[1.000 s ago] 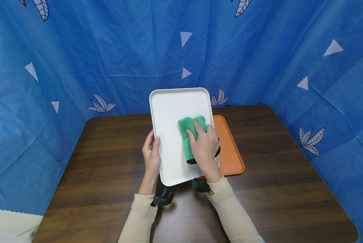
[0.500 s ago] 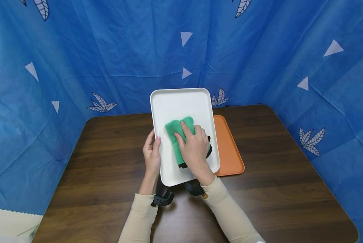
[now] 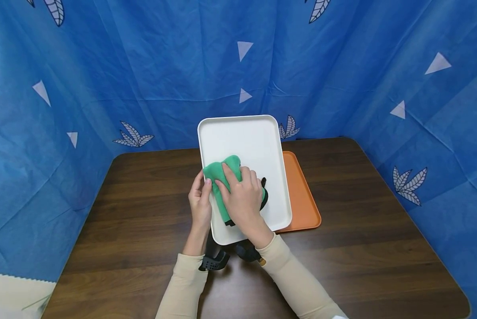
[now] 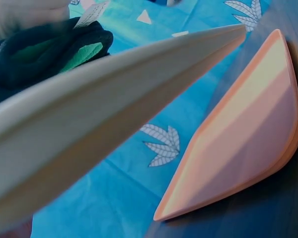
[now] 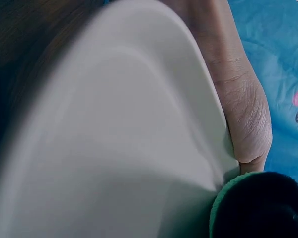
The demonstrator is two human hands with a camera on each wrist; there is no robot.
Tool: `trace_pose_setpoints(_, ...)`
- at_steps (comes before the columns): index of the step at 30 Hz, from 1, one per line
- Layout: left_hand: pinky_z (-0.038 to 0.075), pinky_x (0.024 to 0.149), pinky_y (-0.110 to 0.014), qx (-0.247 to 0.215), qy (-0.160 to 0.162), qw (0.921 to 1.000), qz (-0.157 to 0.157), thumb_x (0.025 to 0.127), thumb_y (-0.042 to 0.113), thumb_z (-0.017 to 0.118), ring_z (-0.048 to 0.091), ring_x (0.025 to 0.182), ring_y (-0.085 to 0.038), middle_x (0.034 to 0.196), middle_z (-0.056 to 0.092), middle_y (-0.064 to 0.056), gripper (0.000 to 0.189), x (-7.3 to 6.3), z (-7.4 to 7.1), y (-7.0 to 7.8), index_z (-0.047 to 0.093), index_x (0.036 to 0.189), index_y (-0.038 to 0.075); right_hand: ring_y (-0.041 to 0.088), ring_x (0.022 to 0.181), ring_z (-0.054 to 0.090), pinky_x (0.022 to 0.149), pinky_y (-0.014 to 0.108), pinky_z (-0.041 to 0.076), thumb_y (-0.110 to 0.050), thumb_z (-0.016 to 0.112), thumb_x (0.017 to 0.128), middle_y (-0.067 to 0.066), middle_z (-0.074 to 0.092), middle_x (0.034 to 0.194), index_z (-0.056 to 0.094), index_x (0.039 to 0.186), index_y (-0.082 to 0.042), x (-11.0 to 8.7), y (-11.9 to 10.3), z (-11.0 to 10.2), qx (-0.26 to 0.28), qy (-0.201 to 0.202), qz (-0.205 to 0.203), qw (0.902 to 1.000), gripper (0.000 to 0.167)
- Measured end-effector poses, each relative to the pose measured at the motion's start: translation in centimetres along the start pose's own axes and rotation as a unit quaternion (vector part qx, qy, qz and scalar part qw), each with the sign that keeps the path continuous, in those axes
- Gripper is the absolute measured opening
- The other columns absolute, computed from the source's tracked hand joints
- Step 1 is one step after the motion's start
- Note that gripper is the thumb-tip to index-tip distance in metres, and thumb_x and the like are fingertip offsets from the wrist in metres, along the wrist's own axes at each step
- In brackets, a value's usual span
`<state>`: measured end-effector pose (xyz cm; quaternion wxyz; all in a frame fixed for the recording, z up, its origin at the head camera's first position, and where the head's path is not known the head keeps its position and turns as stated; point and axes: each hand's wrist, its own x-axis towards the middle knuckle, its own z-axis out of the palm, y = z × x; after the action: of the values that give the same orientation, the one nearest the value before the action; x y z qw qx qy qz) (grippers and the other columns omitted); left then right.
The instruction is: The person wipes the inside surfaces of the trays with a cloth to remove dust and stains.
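A white rectangular tray (image 3: 242, 137) is held up off the table, tilted toward the head camera. My left hand (image 3: 200, 206) grips its left edge, thumb over the rim. On the tray's inner face my right hand (image 3: 244, 195) holds a folded green cloth (image 3: 211, 171) with black trim, index finger and thumb spread over it. The cloth reaches the left rim, close against my left thumb. In the left wrist view the black-trimmed cloth (image 4: 83, 55) shows above the tray's rim. The right wrist view shows the tray's inside (image 5: 129, 129) beside my left hand (image 5: 243, 109).
An orange tray (image 3: 300, 195) lies on the dark wooden table (image 3: 142, 190), partly behind the white tray. Blue patterned curtain (image 3: 166, 66) surrounds the table's back and sides. Black wrist devices (image 3: 215, 260) sit on both forearms.
My right hand has slid the green cloth leftward across the white tray, from its right side to the left rim. My left hand and the tray stay almost still.
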<state>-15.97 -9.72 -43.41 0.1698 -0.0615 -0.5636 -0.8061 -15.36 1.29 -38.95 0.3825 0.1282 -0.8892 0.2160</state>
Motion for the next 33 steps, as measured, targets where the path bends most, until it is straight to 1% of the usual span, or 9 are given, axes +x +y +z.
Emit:
trace_pose_setpoints(7,0.056,0.084,-0.023,0.005,-0.001,1.0,0.005,0.104,0.019,0.048,0.067,0.101,-0.007,0.124,0.064,0.005,0.042,0.0,0.2,0.0,0.047,0.142,0.001,0.028,0.076,0.059,0.059,0.038,0.047,-0.036,0.075,0.086,0.016,0.063,0.096,0.071,0.12,-0.016,0.0,0.3,-0.1,0.002,0.004,-0.006,1.0,0.039)
trace_pose_setpoints(12,0.057,0.082,-0.023,0.005,-0.004,0.9999,0.009,0.104,0.018,0.047,0.068,0.097,-0.007,0.121,0.064,0.005,0.042,-0.1,0.2,-0.1,0.047,0.142,0.001,0.028,0.077,0.059,0.06,0.039,0.048,-0.036,0.074,0.086,0.016,0.063,0.098,0.071,0.121,-0.017,-0.1,0.6,-0.2,0.005,0.001,-0.003,1.0,0.04)
trace_pose_setpoints(19,0.058,0.078,-0.024,0.005,-0.006,0.9999,0.013,0.104,0.017,0.048,0.07,0.094,-0.008,0.115,0.069,0.007,0.042,0.0,0.0,-0.3,0.047,0.141,-0.001,0.028,0.078,0.059,0.061,0.039,0.048,-0.037,0.074,0.086,0.016,0.063,0.098,0.071,0.121,-0.017,-0.3,1.4,-0.3,0.007,-0.002,0.005,1.0,0.04)
trace_pose_setpoints(22,0.057,0.079,-0.023,0.004,0.001,0.9999,0.015,0.103,0.017,0.048,0.068,0.096,-0.008,0.116,0.068,0.006,0.042,0.0,0.0,-0.3,0.047,0.141,-0.002,0.029,0.077,0.059,0.061,0.04,0.048,-0.036,0.075,0.086,0.017,0.064,0.098,0.071,0.121,-0.016,-0.3,2.0,-0.5,0.012,-0.003,0.013,0.9998,0.04)
trace_pose_setpoints(25,0.057,0.08,-0.023,0.0,0.01,0.9999,0.013,0.103,0.017,0.049,0.068,0.097,-0.008,0.118,0.067,0.003,0.042,0.0,0.1,-0.1,0.048,0.14,-0.002,0.031,0.078,0.059,0.063,0.041,0.049,-0.035,0.076,0.085,0.019,0.064,0.098,0.071,0.121,-0.015,-0.3,2.6,-0.7,0.016,-0.006,0.021,0.9996,0.041)
trace_pose_setpoints(29,0.057,0.08,-0.023,-0.005,0.016,0.9998,0.011,0.102,0.014,0.049,0.068,0.096,-0.008,0.118,0.067,0.001,0.041,0.0,0.1,0.1,0.048,0.14,-0.002,0.032,0.081,0.059,0.067,0.043,0.05,-0.035,0.075,0.086,0.02,0.064,0.098,0.07,0.121,-0.014,-0.3,3.4,-0.9,0.013,-0.012,0.035,0.9992,0.041)
trace_pose_setpoints(33,0.057,0.078,-0.023,-0.006,0.015,0.9998,0.012,0.103,0.013,0.048,0.068,0.094,-0.008,0.115,0.067,0.003,0.04,0.1,0.1,0.2,0.048,0.14,-0.003,0.033,0.081,0.059,0.066,0.044,0.049,-0.035,0.073,0.088,0.019,0.064,0.097,0.07,0.122,-0.014,-0.3,4.2,-1.0,0.008,-0.016,0.053,0.9984,0.041)
